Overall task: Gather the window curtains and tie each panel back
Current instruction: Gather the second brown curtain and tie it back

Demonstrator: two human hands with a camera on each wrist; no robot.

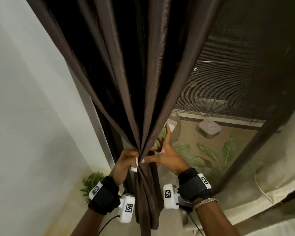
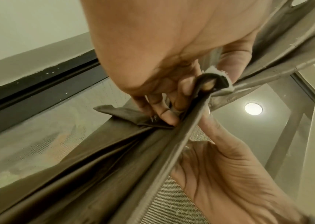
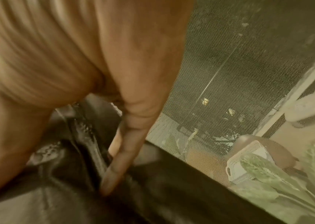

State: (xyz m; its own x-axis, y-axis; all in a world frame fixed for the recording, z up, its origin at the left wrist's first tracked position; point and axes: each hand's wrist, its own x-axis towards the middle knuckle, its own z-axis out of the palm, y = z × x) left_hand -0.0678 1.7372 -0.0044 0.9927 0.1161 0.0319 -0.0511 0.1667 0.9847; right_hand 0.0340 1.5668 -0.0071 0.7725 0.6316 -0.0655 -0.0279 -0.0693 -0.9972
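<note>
A dark brown curtain panel (image 1: 143,82) hangs from above and is bunched into a narrow waist at mid-height. My left hand (image 1: 127,159) grips that waist from the left and pinches a brown tie-back strap (image 1: 134,167) with a white fuzzy end. In the left wrist view the tie-back strap (image 2: 218,79) loops over my left hand's fingertips (image 2: 169,116), against the curtain folds (image 2: 95,166). My right hand (image 1: 164,153) is spread wide on the right side, its thumb touching the bunch. The right wrist view shows one straight finger (image 3: 118,166) lying on the dark curtain (image 3: 57,197).
A white wall (image 1: 24,99) stands at the left. Behind the curtain is a mesh window screen (image 1: 228,74) with leafy plants (image 1: 211,150) and a grey stool (image 1: 209,128) beyond. A dark frame post (image 1: 245,150) and cream fabric (image 1: 271,184) lie at the right.
</note>
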